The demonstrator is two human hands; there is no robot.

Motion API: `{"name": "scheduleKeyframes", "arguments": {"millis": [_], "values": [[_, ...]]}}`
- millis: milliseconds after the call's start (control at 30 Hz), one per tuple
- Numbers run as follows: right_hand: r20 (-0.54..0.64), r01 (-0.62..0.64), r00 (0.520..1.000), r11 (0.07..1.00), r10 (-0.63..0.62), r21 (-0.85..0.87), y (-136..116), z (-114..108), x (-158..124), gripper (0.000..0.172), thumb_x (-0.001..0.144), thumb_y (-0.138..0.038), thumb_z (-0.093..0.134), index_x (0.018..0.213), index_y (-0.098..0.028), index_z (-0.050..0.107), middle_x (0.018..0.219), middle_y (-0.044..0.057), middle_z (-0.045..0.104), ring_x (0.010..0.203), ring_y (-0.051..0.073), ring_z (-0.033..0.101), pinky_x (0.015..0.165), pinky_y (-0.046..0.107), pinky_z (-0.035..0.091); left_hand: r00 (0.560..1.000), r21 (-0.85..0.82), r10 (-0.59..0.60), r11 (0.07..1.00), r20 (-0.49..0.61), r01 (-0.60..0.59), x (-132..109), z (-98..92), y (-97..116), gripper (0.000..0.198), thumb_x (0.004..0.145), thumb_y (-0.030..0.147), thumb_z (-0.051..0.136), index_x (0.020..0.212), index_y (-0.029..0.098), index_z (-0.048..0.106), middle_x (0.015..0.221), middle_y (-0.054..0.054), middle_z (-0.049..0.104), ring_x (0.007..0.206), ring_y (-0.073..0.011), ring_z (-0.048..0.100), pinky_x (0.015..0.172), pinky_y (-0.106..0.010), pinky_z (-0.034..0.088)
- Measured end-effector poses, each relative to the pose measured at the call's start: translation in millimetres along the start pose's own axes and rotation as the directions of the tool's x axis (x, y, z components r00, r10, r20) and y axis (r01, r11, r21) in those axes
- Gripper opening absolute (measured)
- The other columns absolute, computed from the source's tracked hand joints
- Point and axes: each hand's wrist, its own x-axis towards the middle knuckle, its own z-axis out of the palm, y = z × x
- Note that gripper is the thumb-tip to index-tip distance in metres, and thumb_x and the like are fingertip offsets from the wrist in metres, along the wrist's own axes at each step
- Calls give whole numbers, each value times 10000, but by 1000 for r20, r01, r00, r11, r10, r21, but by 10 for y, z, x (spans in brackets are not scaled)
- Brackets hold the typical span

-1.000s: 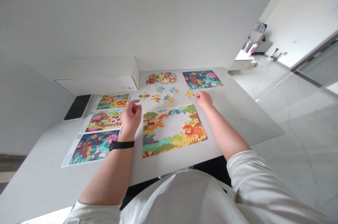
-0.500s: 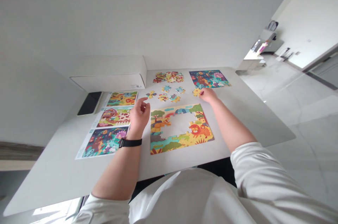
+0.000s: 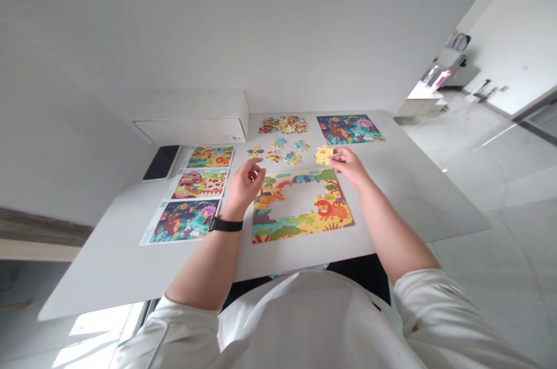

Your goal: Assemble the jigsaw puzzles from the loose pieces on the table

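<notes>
A yellow puzzle piece (image 3: 323, 155) is pinched by its right side in my right hand (image 3: 349, 166), above the far right corner of the puzzle. My left hand (image 3: 245, 184) hovers beside the puzzle's left edge, fingers loosely bent and apart, holding nothing. Between my arms lies the animal puzzle (image 3: 300, 228), its border joined around a gap in the middle that shows the tabletop. Several loose pieces (image 3: 292, 158) with blue, yellow and grey parts lie just beyond its far edge.
Farther back is a heap of puzzle pieces (image 3: 287, 125), with a dark-blue finished puzzle (image 3: 350, 129) to its right. On the left are a sheet with three pictures (image 3: 198, 184), a phone (image 3: 161, 162) and a white box (image 3: 191, 130) against the wall.
My right hand has lifted the yellow piece off the table and turned so the piece shows more. My left hand has shifted slightly right. The view has moved a little.
</notes>
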Motion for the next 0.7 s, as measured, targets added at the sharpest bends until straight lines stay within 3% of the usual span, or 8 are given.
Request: {"name": "scheduleKeyframes", "arguments": {"millis": [167,267,367,500,700], "values": [[180,-24,984,987,-5,161,-118,227,-434,492,698,-433,852,1107,-247,651,863,-8,721,725,171,658,634,280,499,992,-165,8,986,125,13,-80,95,276,368,967,457,648,1231,208,707,1012,-64,746,831,-162,688,713,-254,544],[269,-29,963,984,-19,173,-98,358,-544,500,670,-422,876,1092,-248,672,849,-14,709,740,172,652,639,276,495,974,-185,22,983,226,21,-115,183,475,397,961,482,687,1259,220,695,1118,-82,762,861,-165,707,731,-259,555],[339,-26,940,985,-34,171,-40,457,-577,489,664,-419,875,1084,-251,690,832,-22,697,755,175,649,666,280,500,951,-179,-21,981,309,80,-159,318,574,419,923,507,745,1232,232,676,1092,-68,765,799,-156,698,634,-239,517],[390,-24,919,981,-54,193,29,495,-588,515,671,-420,878,1125,-256,698,857,-17,708,817,188,678,761,308,538,953,-209,-46,971,300,112,-245,507,501,358,886,518,779,1038,217,661,908,-44,749,747,-152,664,625,-249,503],[379,31,923,993,-71,111,49,446,-578,462,796,-534,802,1153,-250,728,887,5,701,800,184,657,711,296,531,941,-365,-91,906,326,214,-327,612,290,481,814,633,804,1001,218,649,776,-5,688,647,-131,585,596,-262,456]]}}
